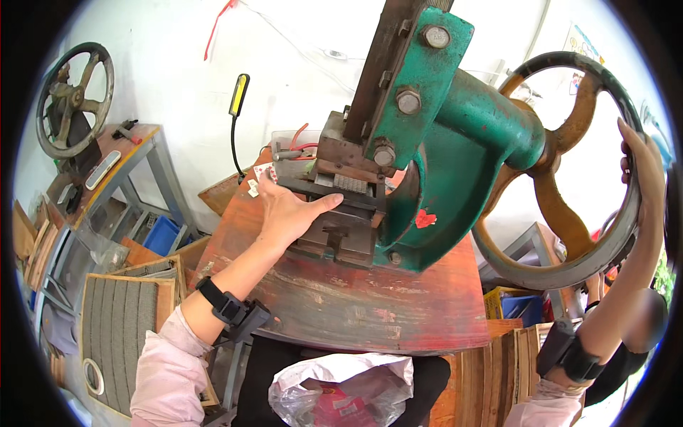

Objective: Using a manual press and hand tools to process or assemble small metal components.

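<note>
A green hand press (462, 206) stands on a worn red-brown wooden table (341, 306). My left hand (284, 213) is at its front, thumb and fingers closed around the left part of a dark metal bar (313, 188) under the ram (340, 148). A small grey ridged piece (351, 184) shows just behind the bar. Slotted metal blocks (341, 238) form the press base below. At the far right, my right hand (644, 164) wraps over the rim of the press's large handwheel (555, 274), whose spokes are brown. Part of its fingers is hidden behind the rim.
An open plastic bag (284, 381) with red contents lies on my lap. Behind the press are a tool bin (284, 165) and a black-and-yellow lamp (238, 96). Another handwheel (75, 99) stands left. Ridged grey sheets (117, 334) lean lower left; wooden boards (491, 370) stand lower right.
</note>
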Tool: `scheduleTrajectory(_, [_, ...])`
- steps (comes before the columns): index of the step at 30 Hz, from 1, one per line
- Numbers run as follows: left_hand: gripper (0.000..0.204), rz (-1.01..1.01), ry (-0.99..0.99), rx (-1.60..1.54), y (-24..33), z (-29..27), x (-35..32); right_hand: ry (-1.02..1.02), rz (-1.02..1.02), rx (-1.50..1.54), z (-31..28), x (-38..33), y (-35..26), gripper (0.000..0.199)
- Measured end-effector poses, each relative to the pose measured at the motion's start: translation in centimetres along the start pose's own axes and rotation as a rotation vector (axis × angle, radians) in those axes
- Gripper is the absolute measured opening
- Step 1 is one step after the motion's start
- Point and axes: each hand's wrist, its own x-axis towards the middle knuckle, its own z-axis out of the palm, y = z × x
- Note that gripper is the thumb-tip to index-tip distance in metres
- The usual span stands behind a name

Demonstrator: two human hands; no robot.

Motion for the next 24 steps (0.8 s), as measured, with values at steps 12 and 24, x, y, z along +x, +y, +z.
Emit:
scheduleTrajectory(12, [0.042,0.810,-0.269,0.141,-3.7,-9.6,-2.5,-0.082,-0.132,-0.146,0.7,5.6,-0.7,0.047])
scheduleTrajectory(24, [0.061,0.650,-0.405,0.181,1.3,-2.0,3.4,-0.048,-0.144,-0.199,0.8,6.5,-0.2,0.053])
